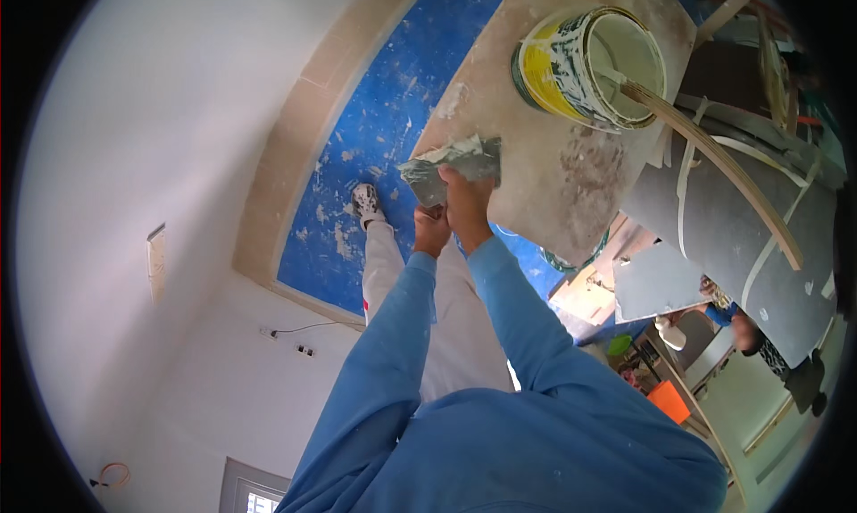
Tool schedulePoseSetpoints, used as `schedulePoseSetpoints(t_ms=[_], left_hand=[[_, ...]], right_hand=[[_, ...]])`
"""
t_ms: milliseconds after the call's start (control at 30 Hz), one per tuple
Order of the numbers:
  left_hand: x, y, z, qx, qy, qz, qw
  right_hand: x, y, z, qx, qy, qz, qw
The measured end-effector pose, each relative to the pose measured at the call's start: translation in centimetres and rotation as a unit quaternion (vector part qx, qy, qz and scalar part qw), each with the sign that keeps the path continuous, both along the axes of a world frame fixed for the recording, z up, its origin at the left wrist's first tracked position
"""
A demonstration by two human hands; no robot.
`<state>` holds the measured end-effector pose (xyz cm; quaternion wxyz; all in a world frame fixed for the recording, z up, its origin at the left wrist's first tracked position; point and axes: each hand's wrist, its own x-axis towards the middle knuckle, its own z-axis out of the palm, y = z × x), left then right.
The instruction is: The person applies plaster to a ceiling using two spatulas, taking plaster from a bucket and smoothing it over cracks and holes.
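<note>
Both of my hands are close together in the middle, at a broad grey putty knife (427, 187) with white filler heaped along its far edge. My left hand (431, 231) is closed below the blade, where the handle is mostly hidden. My right hand (468, 202) grips beside it, its thumb lying on the metal face. Whether one blade or two overlapping ones are here, I cannot tell. Just beyond and to the right, a yellow and white bucket (544, 65) smeared with filler stands on a stained board (527, 183). A long wooden stick (714, 151) leans out of it.
Blue sheeting (357, 147) spattered with filler covers the floor by my foot. A white wall (178, 111) rises on the left, with a cable (321, 325) low on it. Grey panels (714, 209) stand at right, near another person (748, 334) and an orange object (669, 401).
</note>
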<state>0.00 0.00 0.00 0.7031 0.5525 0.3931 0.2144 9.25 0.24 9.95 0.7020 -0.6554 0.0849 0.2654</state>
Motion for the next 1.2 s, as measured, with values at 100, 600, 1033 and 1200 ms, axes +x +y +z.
schedulePoseSetpoints(t_ms=[100,600,1033,1200], left_hand=[[0.3,0.2,3.5,0.067,0.011,-0.018,0.998],[-2.1,-0.8,3.6,-0.146,0.002,-0.052,0.988],[-5.6,-1.7,3.2,-0.171,0.055,0.017,0.983],[-2.8,1.4,5.8,-0.233,0.107,-0.011,0.967]], right_hand=[[-1.1,-1.5,2.1,-0.016,0.019,-0.027,0.999],[-3.1,-5.6,0.6,-0.021,0.055,-0.15,0.987],[-2.9,-2.1,2.0,-0.125,0.04,-0.029,0.991],[0.0,0.5,4.1,-0.165,0.138,-0.071,0.974]])
